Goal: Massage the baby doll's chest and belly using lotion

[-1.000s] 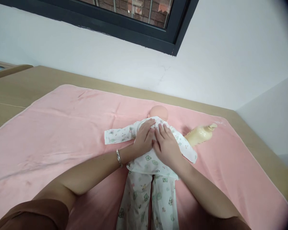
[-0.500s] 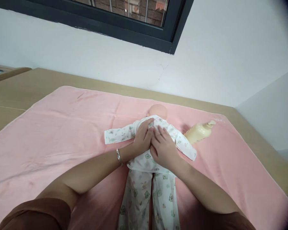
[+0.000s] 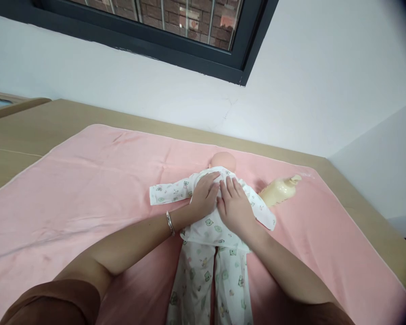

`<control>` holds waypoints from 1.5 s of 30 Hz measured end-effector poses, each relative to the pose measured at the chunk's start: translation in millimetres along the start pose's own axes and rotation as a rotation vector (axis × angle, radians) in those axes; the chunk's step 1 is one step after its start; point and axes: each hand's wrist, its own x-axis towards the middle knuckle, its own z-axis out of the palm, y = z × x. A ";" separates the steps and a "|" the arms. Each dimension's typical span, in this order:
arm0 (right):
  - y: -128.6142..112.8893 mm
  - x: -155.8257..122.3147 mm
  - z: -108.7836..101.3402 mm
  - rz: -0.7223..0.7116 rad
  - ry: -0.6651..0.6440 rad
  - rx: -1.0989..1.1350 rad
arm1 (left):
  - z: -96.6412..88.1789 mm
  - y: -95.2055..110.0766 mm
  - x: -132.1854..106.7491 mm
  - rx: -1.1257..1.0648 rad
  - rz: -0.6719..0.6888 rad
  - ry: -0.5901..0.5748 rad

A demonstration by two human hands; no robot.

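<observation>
Baby doll (image 3: 223, 161) lies face up on a pink blanket (image 3: 88, 189) spread over the wooden tabletop (image 3: 37, 122), its head toward the wall and its legs toward the person. It wears a white printed top (image 3: 209, 225) and matching printed trousers (image 3: 206, 280); both garments are already on the doll's body and legs. The sleeve to the left of the doll's chest lies flat and looks empty, and the sleeve to the right also lies slack, so the arms may not be through them; I cannot tell for certain. The front of the top is where the work now sits.

The left hand (image 3: 205, 196) and the right hand (image 3: 235, 207) rest side by side on the doll's chest, just below its neck, fingers extended and pressing the fabric flat; neither is gripping anything that I can make out. A silver bangle (image 3: 170, 223) circles the left wrist.

A cream-coloured bottle (image 3: 280, 190) lies on its side on the blanket, to the right of the doll's shoulder.

No brand, label or writing is readable; the garment print shows only small bear-like figures.
</observation>
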 end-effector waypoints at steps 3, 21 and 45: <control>-13.9 -8.6 -0.2 -0.214 -0.030 0.052 | -4.3 3.2 -1.1 -0.026 -0.001 -0.013; 10.7 3.8 -12.3 0.193 -0.036 -0.099 | 2.5 0.5 -2.9 0.258 0.128 -0.009; 12.4 3.0 -2.1 0.144 0.030 -0.080 | -4.8 6.8 3.0 0.655 0.250 -0.108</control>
